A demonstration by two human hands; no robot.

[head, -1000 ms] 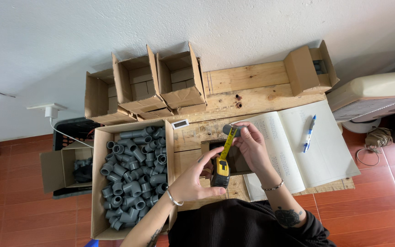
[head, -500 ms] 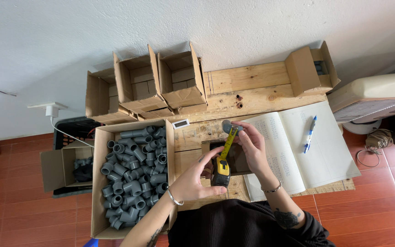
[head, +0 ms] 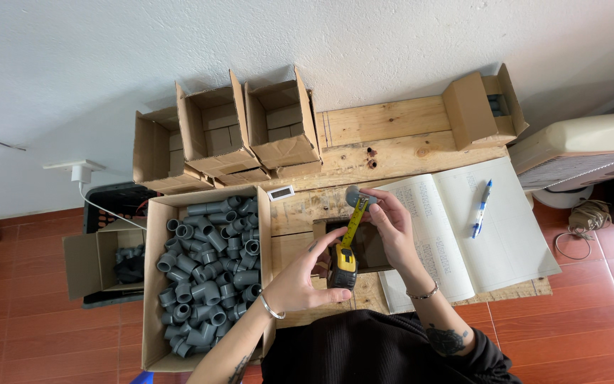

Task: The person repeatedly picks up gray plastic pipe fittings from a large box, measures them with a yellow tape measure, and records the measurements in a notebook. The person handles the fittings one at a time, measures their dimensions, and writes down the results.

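at centre frame over the wooden tabletop [head: 392, 135], a grey pipe fitting [head: 354, 195] is pinched in the right hand [head: 392, 224] fingers while a yellow tape measure [head: 342, 264], gripped by the left hand [head: 300, 281], is stretched against it, a box of fittings [head: 204, 270] seen at lower left.

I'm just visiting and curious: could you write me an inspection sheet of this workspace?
Surface: wooden bench, mostly covered.
Job's things: yellow tape measure, blade drawn out to a grey fitting.
Clutter: box of grey pipe fittings, open cardboard boxes, open notebook, blue pen.
Hands: left hand holds the tape case; right hand holds the fitting.
Cables: white plug and lead; coiled cord.
Surroundings: white wall, red tiled floor, fan.
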